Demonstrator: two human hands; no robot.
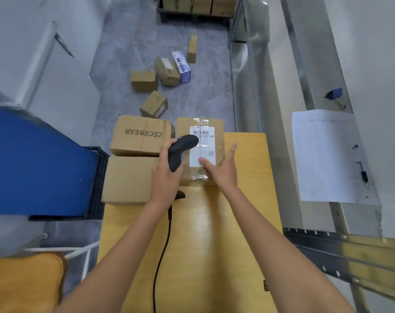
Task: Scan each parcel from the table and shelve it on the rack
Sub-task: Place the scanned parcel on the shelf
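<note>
- On the yellow table (248,199), a box with a white label (202,146) is lying flat at the far end, and it is being scanned now.
- A black scanner (180,150) is gripped in the left hand (167,175), with the fingers curled round its handle. It is pointed at the label on the box.
- A black cord (162,256) is seen running from the scanner down across the table.
- The right hand (221,170) is held flat with straight fingers. It is laid on the near right part of the labelled box, and nothing is grasped by it.
- Two more brown boxes are seen just left of the labelled one: a box with letters printed on it (142,135) and a plain box (128,179). They are touching each other, and whether they have been scanned cannot be told.
- So three boxes are counted at the table, and none of them looks to be shelved yet.
- Five smaller boxes (154,103) are counted on the grey floor further off. Four are brown and one is white and blue.
- One metal rack (341,251) is seen on the right. No box is seen on the part of it that shows.
- Most of the job is judged to be left: the scan is to be ended, and then each box is to be carried to the rack.
</note>
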